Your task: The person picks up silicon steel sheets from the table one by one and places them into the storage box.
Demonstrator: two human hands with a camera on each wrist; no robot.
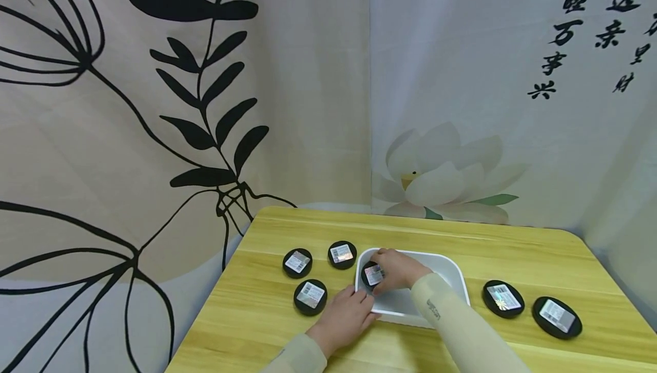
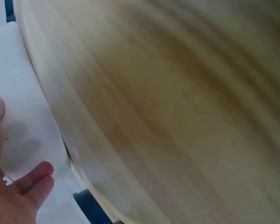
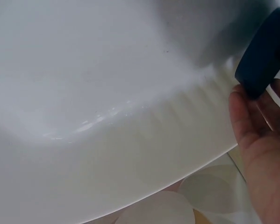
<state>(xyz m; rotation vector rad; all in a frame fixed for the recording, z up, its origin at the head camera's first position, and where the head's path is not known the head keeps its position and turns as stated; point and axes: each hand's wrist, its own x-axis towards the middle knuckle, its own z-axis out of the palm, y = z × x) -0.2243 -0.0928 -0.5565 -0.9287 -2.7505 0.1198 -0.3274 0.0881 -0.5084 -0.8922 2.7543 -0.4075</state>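
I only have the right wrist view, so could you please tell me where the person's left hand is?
Observer: The head view shows the left hand touching the white tray at its near left corner.
Operator: Thank you. Could you tell me whether the disc in the right hand bears a label?
Observer: Yes, in the head view a pale printed label shows on its upper face.
Operator: And is there anything to the right of the tray?
Observer: Yes, two more black discs lie on the table there.
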